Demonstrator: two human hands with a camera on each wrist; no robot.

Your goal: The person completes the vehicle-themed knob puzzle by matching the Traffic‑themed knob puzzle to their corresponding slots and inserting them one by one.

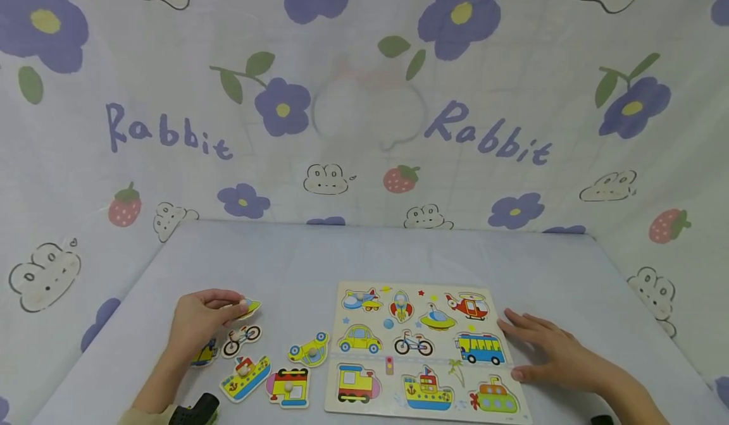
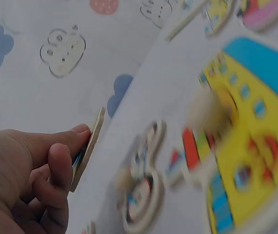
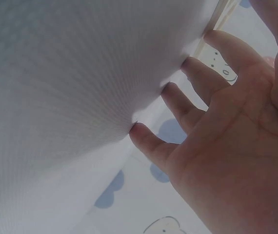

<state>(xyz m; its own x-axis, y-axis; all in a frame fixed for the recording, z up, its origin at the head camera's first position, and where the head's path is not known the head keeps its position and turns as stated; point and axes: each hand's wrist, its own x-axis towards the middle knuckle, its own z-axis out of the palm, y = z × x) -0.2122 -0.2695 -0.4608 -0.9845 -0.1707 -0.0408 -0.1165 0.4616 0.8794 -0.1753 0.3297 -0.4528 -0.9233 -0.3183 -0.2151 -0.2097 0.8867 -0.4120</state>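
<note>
The left hand (image 1: 199, 316) pinched a yellow-green piece (image 1: 250, 309) just past nine o'clock of the puzzle board (image 1: 393, 394), probably for control of its thin edge; the right hand (image 1: 555, 349), fingers spread, touched the board's three-o'clock side, apparently to steady it.

In the head view near eight o'clock, the left hand (image 1: 196, 317) partly hides its pinched puzzle piece (image 1: 251, 308) and a blue-and-yellow piece (image 1: 206, 353), while the left-wrist view's ship piece (image 2: 246, 141) is blurred and cropped at three o'clock.
</note>
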